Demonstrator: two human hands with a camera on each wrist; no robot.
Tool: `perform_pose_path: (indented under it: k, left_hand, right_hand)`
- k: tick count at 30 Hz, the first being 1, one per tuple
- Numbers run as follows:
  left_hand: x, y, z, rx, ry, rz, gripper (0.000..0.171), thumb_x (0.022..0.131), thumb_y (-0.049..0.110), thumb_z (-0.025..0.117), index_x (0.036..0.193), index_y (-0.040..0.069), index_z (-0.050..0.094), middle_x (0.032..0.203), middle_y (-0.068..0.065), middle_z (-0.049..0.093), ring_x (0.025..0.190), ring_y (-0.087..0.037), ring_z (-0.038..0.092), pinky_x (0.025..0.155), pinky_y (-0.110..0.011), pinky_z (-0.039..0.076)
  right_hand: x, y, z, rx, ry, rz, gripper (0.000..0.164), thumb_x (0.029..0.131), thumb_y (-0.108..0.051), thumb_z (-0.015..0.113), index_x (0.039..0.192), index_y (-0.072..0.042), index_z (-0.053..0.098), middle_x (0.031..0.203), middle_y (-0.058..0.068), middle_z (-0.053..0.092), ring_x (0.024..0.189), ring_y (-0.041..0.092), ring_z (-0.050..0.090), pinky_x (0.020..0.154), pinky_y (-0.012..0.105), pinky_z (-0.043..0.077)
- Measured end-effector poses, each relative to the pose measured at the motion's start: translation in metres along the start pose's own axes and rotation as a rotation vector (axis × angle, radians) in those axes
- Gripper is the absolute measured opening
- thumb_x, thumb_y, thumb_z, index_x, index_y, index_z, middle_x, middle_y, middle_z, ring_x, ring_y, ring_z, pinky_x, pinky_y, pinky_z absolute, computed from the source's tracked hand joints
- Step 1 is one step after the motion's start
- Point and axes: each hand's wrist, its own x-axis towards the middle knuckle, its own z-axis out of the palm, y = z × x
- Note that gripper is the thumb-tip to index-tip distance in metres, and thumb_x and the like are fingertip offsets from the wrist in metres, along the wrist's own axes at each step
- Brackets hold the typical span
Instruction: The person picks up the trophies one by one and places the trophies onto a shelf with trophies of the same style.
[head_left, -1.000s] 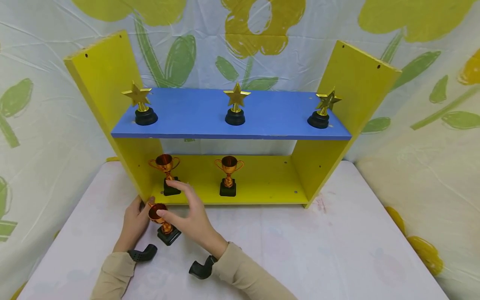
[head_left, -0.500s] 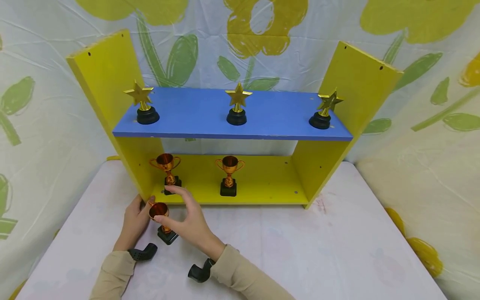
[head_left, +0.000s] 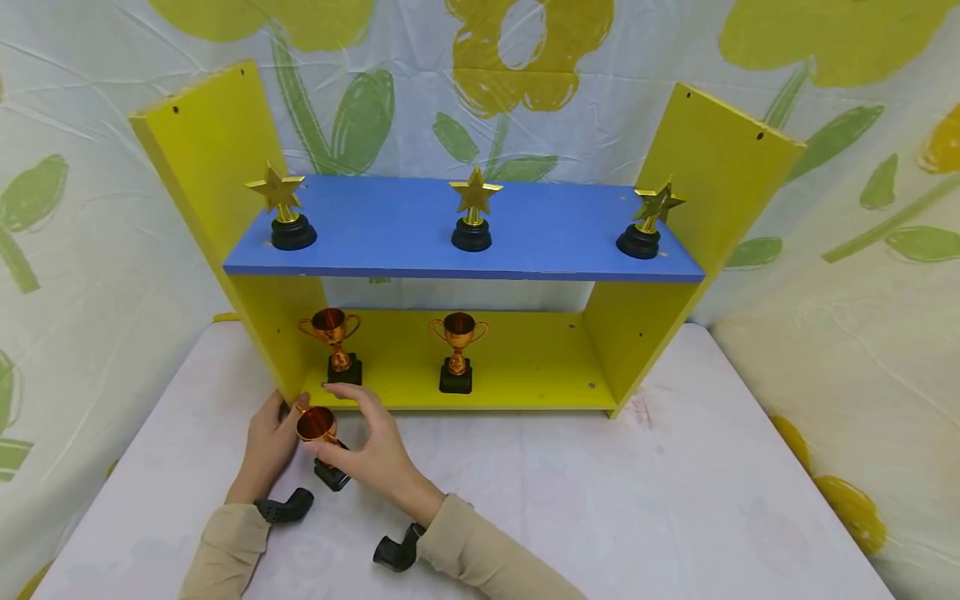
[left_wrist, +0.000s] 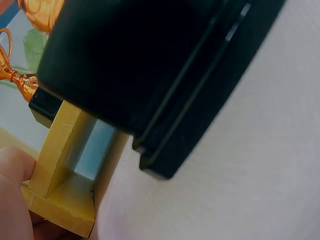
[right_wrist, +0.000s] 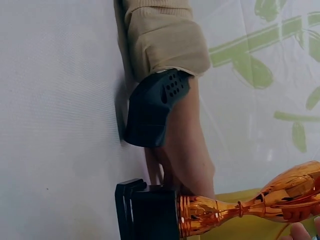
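A copper-coloured trophy cup [head_left: 317, 423] on a black base stands on the table before the shelf's lower left corner. Its dark base [left_wrist: 130, 65] fills much of the left wrist view, and its stem [right_wrist: 200, 215] shows in the right wrist view. My right hand [head_left: 378, 454] is beside this cup, fingers and thumb spread in a wide curve, the thumb overlapping the cup's side. Behind the cup, my left hand [head_left: 268, 442] grips the corner of the yellow shelf [head_left: 540, 358], its thumb [left_wrist: 12, 165] against the board.
Two more trophy cups, one at the left [head_left: 330, 327] and one mid-board [head_left: 457, 332], stand on the lower yellow board. On the blue board [head_left: 375, 225] are star trophies at left [head_left: 277, 190], middle [head_left: 475, 193] and right [head_left: 657, 202]. A flowered cloth [head_left: 420, 83] hangs behind.
My right hand has drifted slightly down and left, its thumb lower over the cup and its forefinger away from the base of the left cup on the board. My left hand stays put.
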Motion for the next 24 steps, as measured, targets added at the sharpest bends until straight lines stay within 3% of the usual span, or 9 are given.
perform_pose_path:
  k: [13,24]
  left_hand:
    - [-0.0001,0.0003,-0.0001,-0.004,0.011,0.006,0.059,0.102,0.048,0.049,0.138,0.001,0.047,0.137,-0.025,0.052,0.125,-0.042,0.047,0.110,-0.062,0.030]
    - [0.0002,-0.0006,0.0003,0.003,0.022,0.027,0.057,0.102,0.046,0.049,0.137,0.001,0.048,0.136,-0.025,0.053,0.124,-0.042,0.048,0.110,-0.062,0.031]
  right_hand:
    - [-0.0022,0.0037,0.0048,-0.005,-0.009,-0.004,0.062,0.087,-0.018,0.078,0.141,-0.019,0.048,0.143,0.001,0.052,0.133,0.011,0.045,0.112,0.043,0.036]
    - [-0.0030,0.0091,0.0054,0.001,-0.022,-0.016,0.055,0.090,-0.016,0.075,0.139,-0.013,0.051,0.140,0.000,0.054,0.131,0.010,0.046,0.112,0.037,0.036]
